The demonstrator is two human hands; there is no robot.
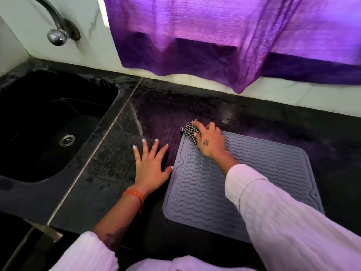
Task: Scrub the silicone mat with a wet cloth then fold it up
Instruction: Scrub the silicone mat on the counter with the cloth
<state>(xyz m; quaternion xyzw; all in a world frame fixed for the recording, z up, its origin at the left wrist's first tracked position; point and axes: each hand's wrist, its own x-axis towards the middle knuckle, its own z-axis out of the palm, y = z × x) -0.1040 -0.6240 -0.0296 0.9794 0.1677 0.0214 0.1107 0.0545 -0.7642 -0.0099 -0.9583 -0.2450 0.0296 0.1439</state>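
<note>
A grey silicone mat (pixel 263 169) with wavy ridges lies flat on the black counter, right of centre. My right hand (pixel 212 140) grips a checked black-and-white cloth (pixel 190 130) and holds it down on the mat's far left corner. My left hand (pixel 149 163) rests flat on the counter just left of the mat, fingers spread, its thumb touching the mat's left edge. My right sleeve covers part of the mat's near side.
A black sink (pixel 48 122) with a metal drain (pixel 67 140) is set into the counter at the left, under a chrome tap (pixel 57 35). A purple curtain (pixel 224 36) hangs over the back wall. The counter (pixel 175 106) looks wet behind the mat.
</note>
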